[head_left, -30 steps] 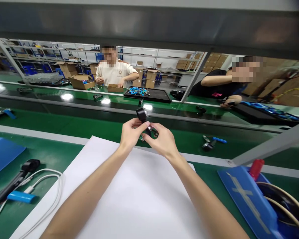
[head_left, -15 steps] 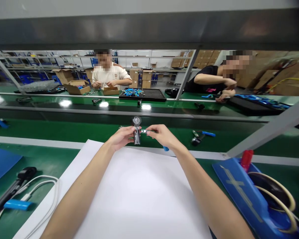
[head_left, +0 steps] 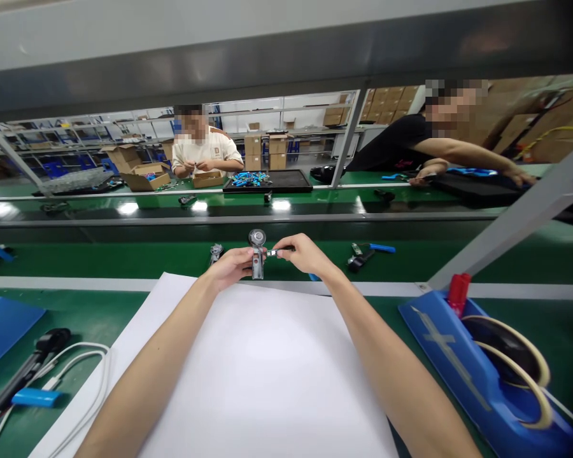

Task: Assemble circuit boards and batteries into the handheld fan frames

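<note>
My left hand (head_left: 232,266) grips a grey device housing (head_left: 257,256) with a round head, held upright above the far edge of the white sheet (head_left: 272,362). Just right of it, my right hand (head_left: 302,253) pinches a small circuit board (head_left: 273,253), its end close to the housing; whether they touch is unclear. A blue piece (head_left: 314,277) shows below my right hand. Another round-headed part (head_left: 216,253) lies left of the housing, and a dark part (head_left: 360,259) beside a blue cylinder (head_left: 382,248) lies to the right.
A blue holder (head_left: 444,356) with tape rolls and red items stands at right. White cables (head_left: 83,346), a black device (head_left: 28,369) and a blue cylinder (head_left: 37,397) lie at left. Two people work across the line, near a black tray (head_left: 286,181). A metal beam crosses overhead.
The view has shifted and tilted slightly. The round-headed part left of my hands now shows clearly. Across the line, the right-hand person has stretched an arm out to the right. Both my holds stay the same.
</note>
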`<state>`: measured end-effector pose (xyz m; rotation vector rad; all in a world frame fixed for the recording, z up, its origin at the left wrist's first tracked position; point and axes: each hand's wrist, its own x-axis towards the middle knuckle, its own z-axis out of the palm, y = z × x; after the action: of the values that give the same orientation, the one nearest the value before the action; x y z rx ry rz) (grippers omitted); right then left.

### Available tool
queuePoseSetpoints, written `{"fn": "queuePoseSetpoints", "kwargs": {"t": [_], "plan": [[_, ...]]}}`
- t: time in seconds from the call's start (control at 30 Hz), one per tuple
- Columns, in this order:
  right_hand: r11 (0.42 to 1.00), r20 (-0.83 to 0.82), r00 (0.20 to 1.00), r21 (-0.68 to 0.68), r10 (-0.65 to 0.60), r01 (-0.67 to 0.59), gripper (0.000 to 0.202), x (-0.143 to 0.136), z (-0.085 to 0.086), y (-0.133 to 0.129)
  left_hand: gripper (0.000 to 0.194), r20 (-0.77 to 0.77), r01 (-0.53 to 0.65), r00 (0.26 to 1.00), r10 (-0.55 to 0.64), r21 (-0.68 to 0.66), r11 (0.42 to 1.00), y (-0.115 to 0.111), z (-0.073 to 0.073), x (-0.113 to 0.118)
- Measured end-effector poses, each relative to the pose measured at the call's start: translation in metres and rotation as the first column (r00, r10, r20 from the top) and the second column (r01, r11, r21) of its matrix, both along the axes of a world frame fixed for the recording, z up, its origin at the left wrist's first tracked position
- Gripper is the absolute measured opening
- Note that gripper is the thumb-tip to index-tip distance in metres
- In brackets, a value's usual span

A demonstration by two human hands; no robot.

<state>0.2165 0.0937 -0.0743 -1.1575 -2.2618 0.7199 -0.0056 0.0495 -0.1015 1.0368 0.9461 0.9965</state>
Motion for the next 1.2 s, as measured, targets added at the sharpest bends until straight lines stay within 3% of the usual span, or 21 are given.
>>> {"fn": "queuePoseSetpoints", "kwargs": {"t": [0.2,0.37,0.5,0.63,0.73,0.83,0.97,1.03,1.1,1.2], "plan": [[0.985,0.160,0.981,0.150,-0.109,0.085,0.032,0.012,-0.019,0.012,0.037,-0.143,-0.074,0.987,0.070,-0.024,0.997,0.027,-0.008,0.018],[0.976,0.262,0.950,0.177,-0.172,0.128,0.042,0.016,-0.027,0.016,0.024,-0.361,-0.183,0.919,0.159,-0.033,0.983,0.052,-0.019,0.033],[0.937,0.321,0.880,0.148,-0.349,0.318,0.041,0.041,-0.013,0.021,0.027,-0.596,-0.250,0.782,0.186,-0.027,0.968,0.065,-0.025,0.031],[0.856,0.464,0.758,0.000,-0.458,0.517,0.037,0.076,-0.008,0.026,0.032,-0.756,-0.260,0.632,0.171,0.001,0.966,0.068,-0.029,0.019],[0.833,0.528,0.734,-0.086,-0.427,0.546,0.035,0.084,-0.017,0.026,0.032,-0.830,-0.269,0.519,0.202,0.065,0.961,0.067,-0.032,0.010],[0.844,0.501,0.747,-0.057,-0.438,0.533,0.022,0.080,-0.018,0.024,0.027,-0.873,-0.271,0.401,0.277,0.176,0.946,0.062,-0.029,0.004],[0.861,0.363,0.785,0.121,-0.502,0.494,0.023,0.081,0.008,0.017,0.018,-0.836,-0.228,0.281,0.472,0.420,0.879,0.047,-0.012,0.007],[0.861,0.266,0.820,0.213,-0.506,0.462,0.027,0.086,0.028,0.011,0.022,-0.782,-0.168,0.283,0.555,0.530,0.832,0.035,0.003,0.014],[0.849,0.103,0.866,0.283,-0.489,0.445,0.034,0.090,0.047,0.000,0.025,-0.736,-0.094,0.329,0.591,0.597,0.797,0.020,0.020,0.025],[0.870,-0.187,0.912,0.280,-0.366,0.406,0.033,0.092,0.074,-0.026,0.026,-0.636,-0.010,0.502,0.586,0.674,0.739,-0.008,0.047,0.045]]}}
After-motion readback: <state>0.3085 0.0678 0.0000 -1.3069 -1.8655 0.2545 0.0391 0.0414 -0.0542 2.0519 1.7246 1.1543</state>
